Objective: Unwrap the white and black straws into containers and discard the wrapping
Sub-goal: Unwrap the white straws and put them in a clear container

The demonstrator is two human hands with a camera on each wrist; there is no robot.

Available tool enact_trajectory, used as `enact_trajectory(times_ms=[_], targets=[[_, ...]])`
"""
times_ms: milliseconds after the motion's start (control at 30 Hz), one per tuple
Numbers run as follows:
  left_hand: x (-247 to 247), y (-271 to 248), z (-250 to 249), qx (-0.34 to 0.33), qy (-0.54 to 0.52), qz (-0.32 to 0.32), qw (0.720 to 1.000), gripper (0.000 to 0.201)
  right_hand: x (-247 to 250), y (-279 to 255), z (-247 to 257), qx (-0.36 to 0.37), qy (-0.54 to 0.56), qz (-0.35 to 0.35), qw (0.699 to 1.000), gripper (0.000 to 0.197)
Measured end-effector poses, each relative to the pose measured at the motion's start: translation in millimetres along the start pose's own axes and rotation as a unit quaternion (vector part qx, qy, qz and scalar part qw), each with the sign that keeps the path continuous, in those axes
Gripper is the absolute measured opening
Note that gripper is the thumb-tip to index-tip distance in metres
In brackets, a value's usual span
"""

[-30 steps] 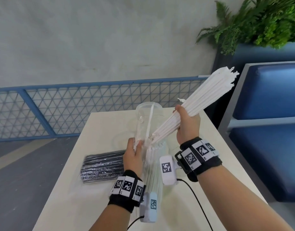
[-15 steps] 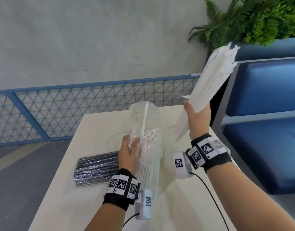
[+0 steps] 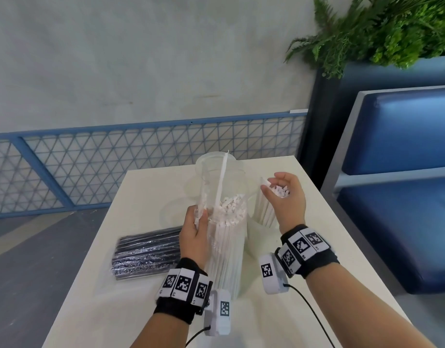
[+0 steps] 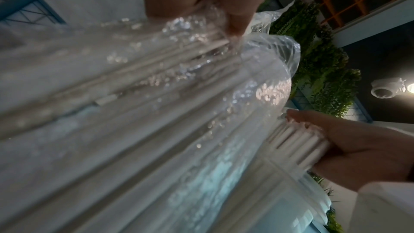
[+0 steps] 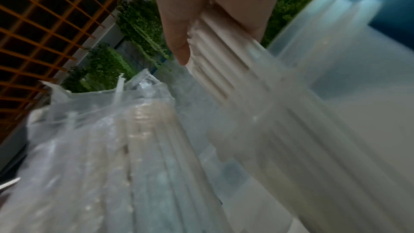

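**Q:** Where do the white straws stand, and what have your hands got?

**Me:** My right hand (image 3: 286, 197) is curled round the top of a bundle of white straws (image 3: 265, 212). My fingers (image 5: 179, 47) are clamped on the upper ends; the lower ends go down into a translucent container (image 3: 256, 234) standing on the tabletop (image 3: 342, 237). My left hand (image 3: 195, 229) pinches the clear plastic wrapping (image 3: 226, 247), which stands upright just left of the container with the rest of the white straws (image 3: 229, 209) inside it.

**Q:** What does the next move turn on?

**Me:** As I judge it, the bundle's long axis. It runs nearly upright, ends down in the container, directly under my right palm, so loosening those fingers should let it settle. The wrapping and container are just beside each other, so my right hand is the nearer one for another handful.

**Q:** And the black ones?

**Me:** The pack of black straws (image 3: 148, 254) lies flat on the tabletop left of my left wrist, in its wrapping, untouched.
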State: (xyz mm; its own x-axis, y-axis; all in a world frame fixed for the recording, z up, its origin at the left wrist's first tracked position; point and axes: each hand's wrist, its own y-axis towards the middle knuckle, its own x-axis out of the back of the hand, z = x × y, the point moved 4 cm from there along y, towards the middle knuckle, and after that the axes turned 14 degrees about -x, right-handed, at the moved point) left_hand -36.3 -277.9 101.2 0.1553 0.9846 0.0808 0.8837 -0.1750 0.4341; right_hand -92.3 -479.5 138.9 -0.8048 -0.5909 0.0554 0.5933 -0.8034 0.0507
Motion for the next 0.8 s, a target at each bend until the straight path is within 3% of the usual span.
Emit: enact_trajectory(times_ms=[100,167,200,267,333,433,467,533,667,733,800], targets=[[0.1,0.4,1.6,0.009,-0.004,-0.001,1.000,0.017,0.8,-19.8,28.3,0.133,-0.045,-0.041,0.989,0.035],[1.2,-0.4,-0.1,0.009,-0.008,-0.007,1.000,0.017,-6.9,-40.9,41.3,0.210,-0.067,-0.008,0.975,0.035],[2.5,-1.1,-1.3,0.006,-0.007,-0.012,1.000,0.017,-13.0,-50.8,40.8,0.215,-0.079,0.025,0.973,0.038],[5.1,-2.7,-5.4,-0.006,-0.014,-0.022,1.000,0.019,-27.1,-64.9,29.1,0.153,-0.098,0.095,0.979,0.052],[7.3,-4.6,-10.3,-0.018,-0.044,-0.031,0.998,0.019,-38.3,-73.4,13.1,0.045,-0.100,0.154,0.982,0.067],[7.3,-7.9,-14.0,-0.015,-0.073,0.003,0.997,0.010,-47.7,-78.4,-2.2,-0.082,-0.084,0.211,0.970,0.054],[7.1,-8.3,-12.4,-0.002,-0.086,0.028,0.996,0.017,-49.5,-78.7,-4.6,-0.095,-0.075,0.218,0.968,0.044],[8.2,-8.4,-4.8,0.020,-0.116,0.080,0.990,0.056,-51.3,-80.3,-4.5,-0.095,-0.055,0.231,0.967,0.030],[14.2,-6.1,5.3,0.041,-0.151,0.149,0.976,0.103,-54.7,-80.8,-3.4,-0.093,-0.046,0.255,0.961,0.031],[16.2,-4.8,7.6,0.038,-0.125,0.166,0.977,0.115,-55.1,-77.0,-3.6,-0.082,-0.067,0.241,0.965,0.034],[18.5,-2.7,11.5,0.036,-0.078,0.157,0.984,0.114,-48.2,-74.1,6.4,0.018,-0.119,0.170,0.978,0.036]])
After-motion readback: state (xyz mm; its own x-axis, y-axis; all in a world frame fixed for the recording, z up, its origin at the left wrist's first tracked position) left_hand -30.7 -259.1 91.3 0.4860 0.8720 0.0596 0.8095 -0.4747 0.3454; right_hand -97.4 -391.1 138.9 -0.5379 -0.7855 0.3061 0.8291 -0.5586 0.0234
